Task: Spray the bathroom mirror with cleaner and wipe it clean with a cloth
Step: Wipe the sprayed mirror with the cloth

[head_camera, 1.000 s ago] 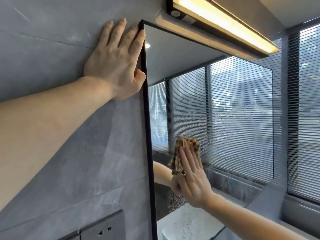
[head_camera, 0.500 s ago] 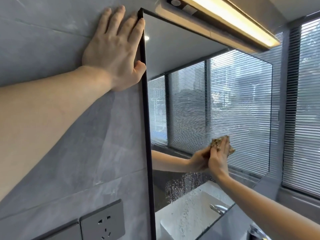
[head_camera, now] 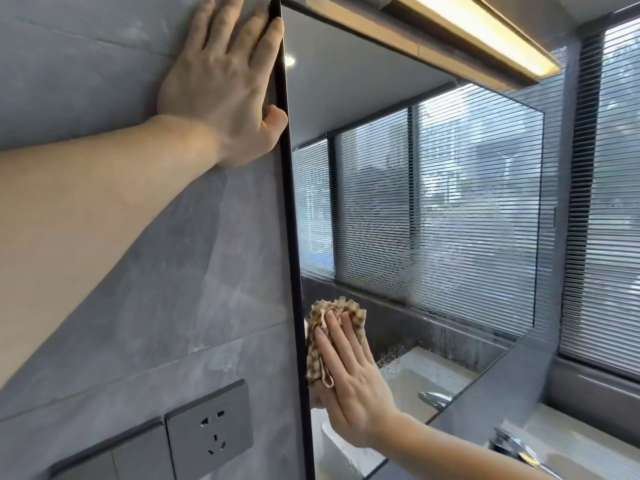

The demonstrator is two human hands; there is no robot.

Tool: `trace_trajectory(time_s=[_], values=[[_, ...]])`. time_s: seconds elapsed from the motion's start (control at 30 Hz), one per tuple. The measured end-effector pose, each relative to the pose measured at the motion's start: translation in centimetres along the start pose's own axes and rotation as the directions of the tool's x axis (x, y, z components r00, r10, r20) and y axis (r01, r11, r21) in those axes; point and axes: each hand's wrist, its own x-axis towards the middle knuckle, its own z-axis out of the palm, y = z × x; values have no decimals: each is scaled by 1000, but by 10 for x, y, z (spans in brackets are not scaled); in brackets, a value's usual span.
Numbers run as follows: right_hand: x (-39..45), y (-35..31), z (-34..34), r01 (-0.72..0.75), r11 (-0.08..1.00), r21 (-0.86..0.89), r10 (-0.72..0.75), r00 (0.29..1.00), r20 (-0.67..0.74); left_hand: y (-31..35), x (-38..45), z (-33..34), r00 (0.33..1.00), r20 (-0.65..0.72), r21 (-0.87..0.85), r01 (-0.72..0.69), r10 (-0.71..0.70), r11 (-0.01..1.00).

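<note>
Right hand (head_camera: 349,382) flat, pressing tan checked cloth (head_camera: 332,337) against black-framed mirror (head_camera: 433,202) lower left, left hand (head_camera: 221,88) open-palmed on grey tile wall (head_camera: 86,64)

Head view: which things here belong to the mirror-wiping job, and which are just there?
In the job:
- mirror, smeared with wet streaks
- checked cloth, pressed flat on the glass near the left frame
- right hand, on the cloth
- left hand, flat on the wall at the frame

Just there:
- wall socket
- light bar
- tap
- window blinds
</note>
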Motion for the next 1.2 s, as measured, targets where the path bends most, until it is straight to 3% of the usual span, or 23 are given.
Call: trace_trajectory(time_s=[0.17,0.27,0.33,0.43,0.5,0.6,0.67,0.8,0.97,1.03,1.2], values=[[-11,42,1,-106,994,-14,105,993,-62,-1,1,2,1000,-14,-10,2,-3,1000],[-14,83,-10,-342,940,9,342,935,-94,-1,1,1,1000,-29,-14,2,-3,1000],[-17,117,-17,-558,826,76,563,816,-133,0,1,2,999,-38,-11,0,-1,1000],[-24,166,-28,-801,563,204,825,558,-86,0,2,0,999,-36,-13,-1,0,1000],[-23,184,-33,-885,398,240,912,410,-1,1,2,-1,999,-34,-22,0,-1,1000],[-13,181,-32,-927,285,244,953,302,32,1,2,-1,999,-36,-32,3,-4,999],[-4,160,-31,-911,315,266,942,333,26,1,2,-1,999,-38,-33,4,-6,999],[14,88,-30,-767,552,329,810,586,8,1,1,-1,1000,-28,-37,8,-9,999],[44,-1,-33,-470,846,253,486,874,-2,2,0,-3,1000,-13,-56,8,-8,998],[46,-21,-28,-381,896,229,395,919,-17,2,0,-4,1000,-10,-58,11,-11,998],[6,-32,1,-366,902,229,384,922,-42,1,-2,-3,1000,3,-57,22,-22,998]])
